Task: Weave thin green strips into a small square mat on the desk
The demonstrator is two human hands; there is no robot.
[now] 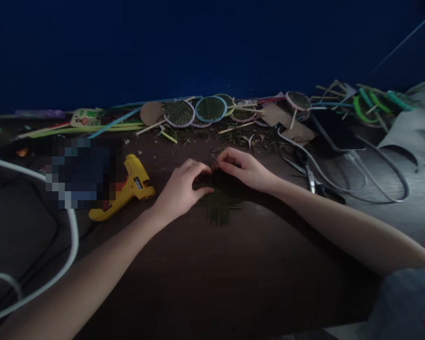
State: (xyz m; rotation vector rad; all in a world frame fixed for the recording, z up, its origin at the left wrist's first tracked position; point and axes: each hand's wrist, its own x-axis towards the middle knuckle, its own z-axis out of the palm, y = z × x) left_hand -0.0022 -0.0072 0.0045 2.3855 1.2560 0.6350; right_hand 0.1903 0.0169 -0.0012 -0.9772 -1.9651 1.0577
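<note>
On a dark table lies a small mat of thin green strips [220,204]. My left hand [181,189] rests on its left edge, fingers curled and pressed onto the strips. My right hand [243,166] pinches a strip at the mat's top edge, fingers bent together. The two hands almost touch above the mat. The upper part of the mat is hidden under the fingers.
A yellow glue gun [127,188] lies left of my left hand, beside a blurred patch. Scissors [313,182] and a grey cable [375,182] lie to the right. Several round woven fans on sticks [210,109], coloured strips and green scraps line the back. A white cable [62,264] loops at the left.
</note>
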